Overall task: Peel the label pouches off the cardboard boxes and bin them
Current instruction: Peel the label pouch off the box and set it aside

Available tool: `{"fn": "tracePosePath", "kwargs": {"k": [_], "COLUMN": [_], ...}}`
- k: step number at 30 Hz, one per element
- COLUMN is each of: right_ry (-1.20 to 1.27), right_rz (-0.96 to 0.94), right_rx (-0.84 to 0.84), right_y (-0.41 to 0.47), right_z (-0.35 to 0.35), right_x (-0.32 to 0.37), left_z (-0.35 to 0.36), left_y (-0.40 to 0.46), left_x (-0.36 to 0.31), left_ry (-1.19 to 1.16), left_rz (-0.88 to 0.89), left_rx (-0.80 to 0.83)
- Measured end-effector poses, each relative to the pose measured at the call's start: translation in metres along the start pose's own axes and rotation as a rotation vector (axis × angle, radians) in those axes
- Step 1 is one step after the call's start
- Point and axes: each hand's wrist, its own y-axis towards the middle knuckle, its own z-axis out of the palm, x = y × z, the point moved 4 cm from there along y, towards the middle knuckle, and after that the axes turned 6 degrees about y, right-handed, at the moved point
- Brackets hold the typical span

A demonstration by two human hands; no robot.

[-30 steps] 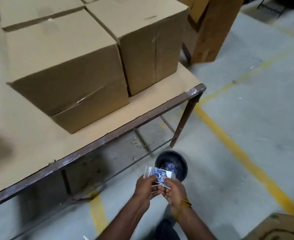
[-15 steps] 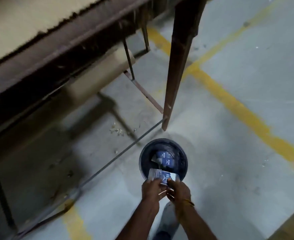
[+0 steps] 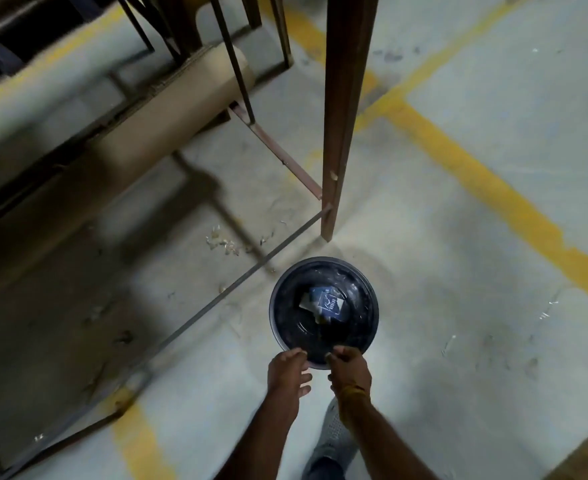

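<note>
A round black bin (image 3: 361, 332) stands on the concrete floor just in front of me. Inside it lie blue and white label pouches (image 3: 327, 303). My left hand (image 3: 287, 374) hovers at the bin's near rim with relaxed, loosely curled fingers and holds nothing. Beside it, my right hand (image 3: 349, 370) is also over the near rim, fingers curled loosely, with nothing in them. No cardboard box with a label is in view.
A brown metal table leg (image 3: 341, 116) stands just beyond the bin, with a thin floor rail (image 3: 216, 306) running left from it. A cardboard roll (image 3: 167, 123) lies under the table. Yellow floor lines (image 3: 486, 188) run to the right. My shoe (image 3: 334, 441) is below the hands.
Both hands held a label pouch over the bin's near rim; now they are empty. My view has dropped from the tabletop boxes down to the bin.
</note>
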Motion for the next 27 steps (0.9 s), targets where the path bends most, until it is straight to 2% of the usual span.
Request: {"fn": "tracePosePath", "kwargs": {"k": [6, 12, 17, 21, 27], "right_ry": [-0.024, -0.069, -0.178, -0.161, -0.243], "right_rz": [-0.220, -0.432, -0.608, -0.732, -0.897], "right_rx": [0.041, 0.126, 0.248, 0.348, 0.569], "right_y": [-0.115, -0.269, -0.417, -0.547, -0.698], "right_z": [0.004, 0.008, 0.032, 0.059, 0.109], "right_x": [0.050, 0.069, 0.050, 0.020, -0.039], "left_z": [-0.047, -0.151, -0.261, -0.355, -0.483], "left_y": [-0.094, -0.229, -0.350, -0.438, -0.523], "left_x": [-0.027, -0.024, 0.012, 0.058, 0.135], "left_ry": [0.090, 0.069, -0.054, -0.209, -0.385], "left_rz": [0.211, 0.398, 0.535, 0.645, 0.750], "left_rx": [-0.042, -0.098, -0.134, -0.202, -0.352]}}
